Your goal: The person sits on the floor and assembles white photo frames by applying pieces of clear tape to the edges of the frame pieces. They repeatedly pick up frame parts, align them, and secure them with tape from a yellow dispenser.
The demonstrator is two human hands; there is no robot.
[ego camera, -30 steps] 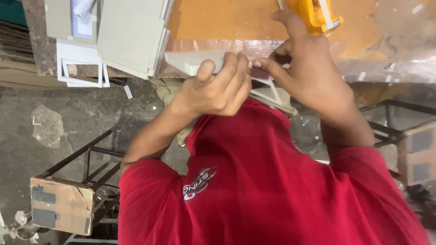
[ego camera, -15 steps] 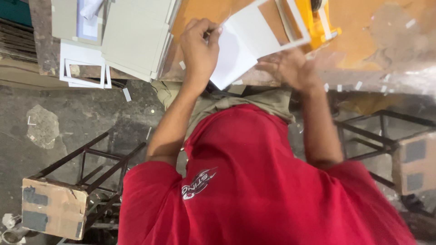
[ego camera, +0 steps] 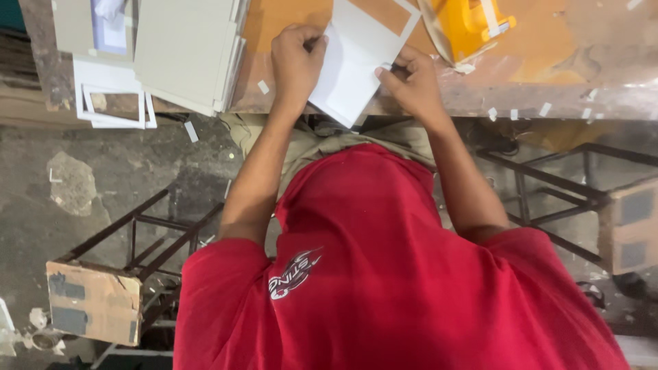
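White card frame (ego camera: 356, 58): a flat rectangular sheet of white card with a rectangular window cut through its upper part, so that the orange surface beneath shows through the opening. It lies tilted on the table (ego camera: 562, 96), one corner projecting past the near edge. The left hand (ego camera: 296, 58) grips its left edge; the right hand (ego camera: 411, 82) pinches its right edge.

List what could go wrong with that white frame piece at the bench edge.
The white frame piece overhangs the bench edge, pinched only at its sides by the left hand and right hand; a loose grip might drop it to the floor. The yellow tape dispenser sits close and could get knocked.
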